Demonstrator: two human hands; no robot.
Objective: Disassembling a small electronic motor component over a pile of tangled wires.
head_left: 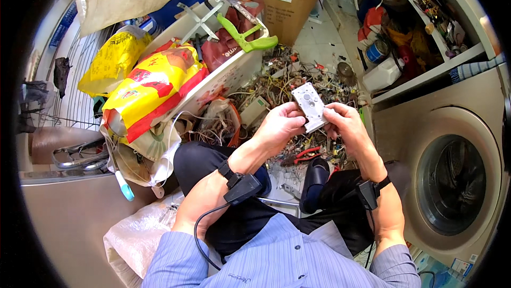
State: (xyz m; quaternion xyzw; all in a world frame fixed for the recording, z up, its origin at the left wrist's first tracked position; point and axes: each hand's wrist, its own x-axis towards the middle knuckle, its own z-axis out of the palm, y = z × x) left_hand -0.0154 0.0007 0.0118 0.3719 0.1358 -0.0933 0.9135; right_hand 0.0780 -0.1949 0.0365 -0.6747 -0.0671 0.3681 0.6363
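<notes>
Silver-grey, oblong metal block point(310, 104) with round holes, held above pale floor point(326, 36), pinched along its lower side edges by fingers of left hand point(280, 128) and right hand point(348, 125). Best kept level, gripped lightly by the rims, upper face uncovered. Below: tangled multicoloured wires point(290, 77), red-handled pliers point(301, 158). Around: white plastic tub point(234, 79), silver-grey front-loading washing machine point(452, 115).

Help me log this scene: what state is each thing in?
Silver metal piece, held by left hand and right hand
Wire scraps, tangled, strewn about
Red-handled pliers, lying among them
Washing machine door, shut
White bin, loaded
Red-and-yellow bag, bulging
</notes>
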